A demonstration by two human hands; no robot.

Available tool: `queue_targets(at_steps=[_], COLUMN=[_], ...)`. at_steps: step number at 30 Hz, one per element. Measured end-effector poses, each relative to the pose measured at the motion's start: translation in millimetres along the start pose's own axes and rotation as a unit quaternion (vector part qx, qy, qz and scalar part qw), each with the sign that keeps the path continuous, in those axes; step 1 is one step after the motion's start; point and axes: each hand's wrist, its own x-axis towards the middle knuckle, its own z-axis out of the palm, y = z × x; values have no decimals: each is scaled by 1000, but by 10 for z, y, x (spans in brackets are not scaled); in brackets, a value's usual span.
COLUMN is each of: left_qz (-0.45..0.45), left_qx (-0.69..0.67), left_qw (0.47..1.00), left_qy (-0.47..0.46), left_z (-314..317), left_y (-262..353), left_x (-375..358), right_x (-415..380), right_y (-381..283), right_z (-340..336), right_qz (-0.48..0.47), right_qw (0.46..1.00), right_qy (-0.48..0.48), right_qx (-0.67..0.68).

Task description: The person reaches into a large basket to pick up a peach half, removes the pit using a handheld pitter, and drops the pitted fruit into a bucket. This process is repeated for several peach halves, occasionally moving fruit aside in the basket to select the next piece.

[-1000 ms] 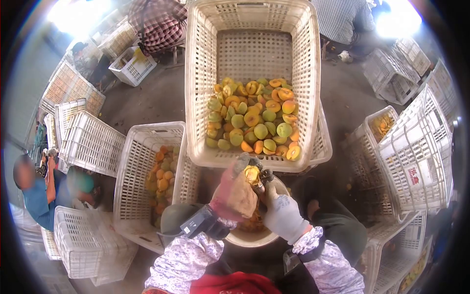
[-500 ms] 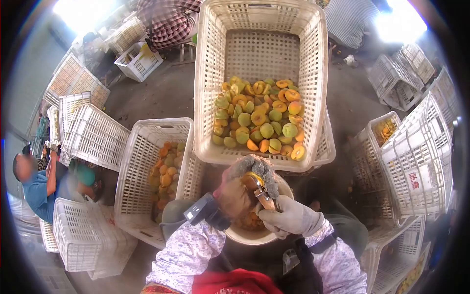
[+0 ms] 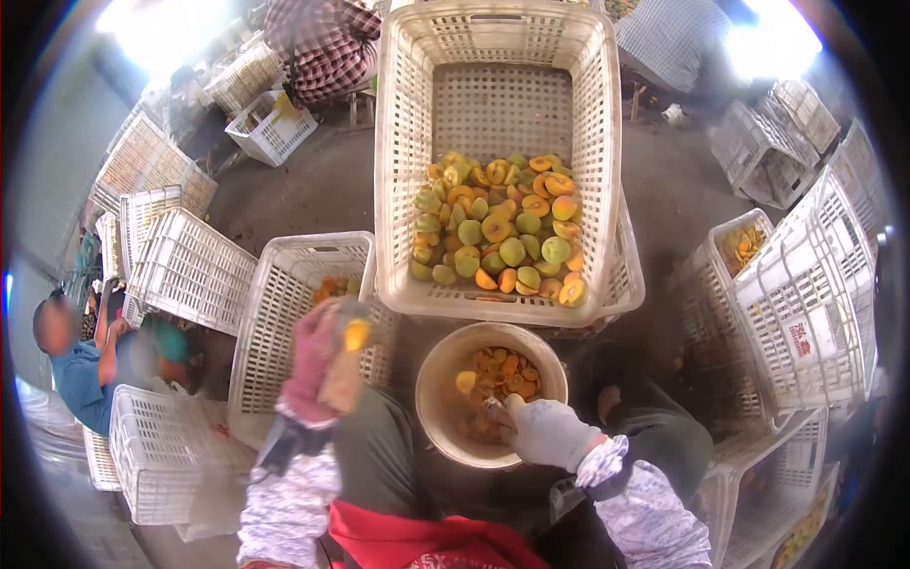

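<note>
blurred, bright orange fruit (image 3: 356,334) has moved left of the bucket (image 3: 436,375), in the left hand's fingers (image 3: 347,313); the right hand (image 3: 550,432) has fingers round a tool (image 3: 494,406).

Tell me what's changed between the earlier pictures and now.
The left hand has moved away from the right hand and the bucket, out to the left-hand crate, carrying an orange piece of fruit. The right hand stays by the bucket; its tool is too blurred to make out. The fruit pile in the crate ahead looks the same.
</note>
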Motion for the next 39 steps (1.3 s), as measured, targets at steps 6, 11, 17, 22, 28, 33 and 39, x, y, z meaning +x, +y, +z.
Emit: queue_targets(at_steps=[6,11,17,22,28,33,39], left_qz=[42,34,-68,-65,19,-3,-114], left_qx=[693,582,726,671,242,-211,-261], left_qw=[715,808,682,738,919,954,949], left_qy=[87,-80,-52,-24,-310,-213,-135], left_z=[-532,658,1506,1613,831,974,1058], left_y=[216,-54,-920,-993,-1135,-702,-400], left_x=[116,575,1264,1345,1495,570,97], right_x=[-107,-113,-184,-202,-203,72,349], right_y=[-29,12,61,95,80,-95,-183], right_z=[-37,-348,-677,-760,-781,-645,-371], right_qz=[63,98,136,157,117,75,49], right_qw=[993,984,974,968,959,970,973], right_qy=[-18,83,153,189,251,230,223], right_qx=[-102,-120,-100,-60,-64,-1,-35])
